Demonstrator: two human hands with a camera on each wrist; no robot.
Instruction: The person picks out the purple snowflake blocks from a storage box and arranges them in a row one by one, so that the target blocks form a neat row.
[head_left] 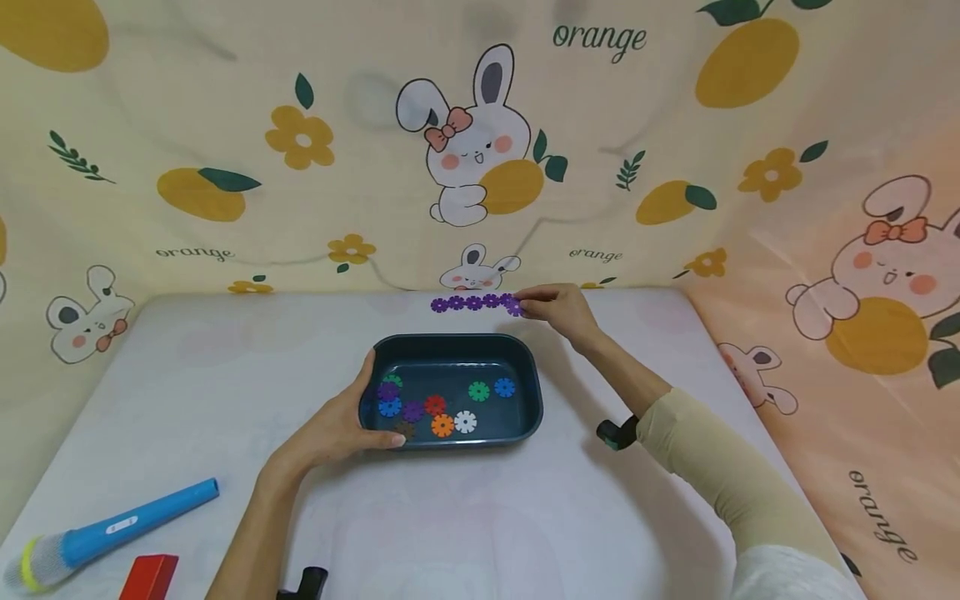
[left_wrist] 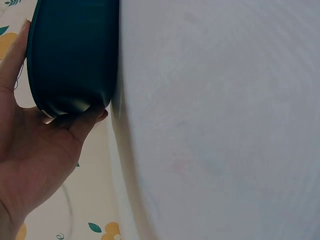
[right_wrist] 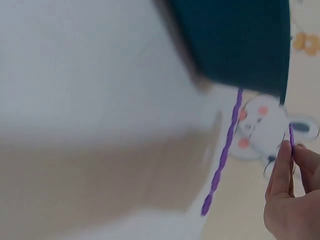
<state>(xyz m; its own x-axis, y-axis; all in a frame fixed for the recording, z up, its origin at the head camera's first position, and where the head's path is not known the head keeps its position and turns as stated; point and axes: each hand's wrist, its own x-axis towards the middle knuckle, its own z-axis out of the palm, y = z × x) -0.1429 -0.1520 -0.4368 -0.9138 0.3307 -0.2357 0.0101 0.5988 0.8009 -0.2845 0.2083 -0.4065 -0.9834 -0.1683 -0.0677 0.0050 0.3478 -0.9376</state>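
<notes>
A dark teal tray (head_left: 457, 335) stands on the table, and my left hand (head_left: 341, 421) grips its left end, with the thumb over the front rim and the fingers along the side. In the left wrist view the same hand (left_wrist: 40, 160) wraps around the tray's end. Behind the tray lies a row of purple snowflake discs (head_left: 474, 303). At the row's right end my right hand (head_left: 558, 312) pinches a single purple snowflake disc (head_left: 514, 307). From the right wrist view, this disc (right_wrist: 291, 134) is held edge-on between thumb and fingers, apart from the row (right_wrist: 225, 155).
Loose snowflake discs in several colours lie in the tray, among them an orange one (head_left: 442, 425) and a white one (head_left: 465, 422). At the front left are a blue toy microphone (head_left: 135, 525) and a red block (head_left: 150, 577). A patterned cloth (head_left: 300, 192) hangs behind the table.
</notes>
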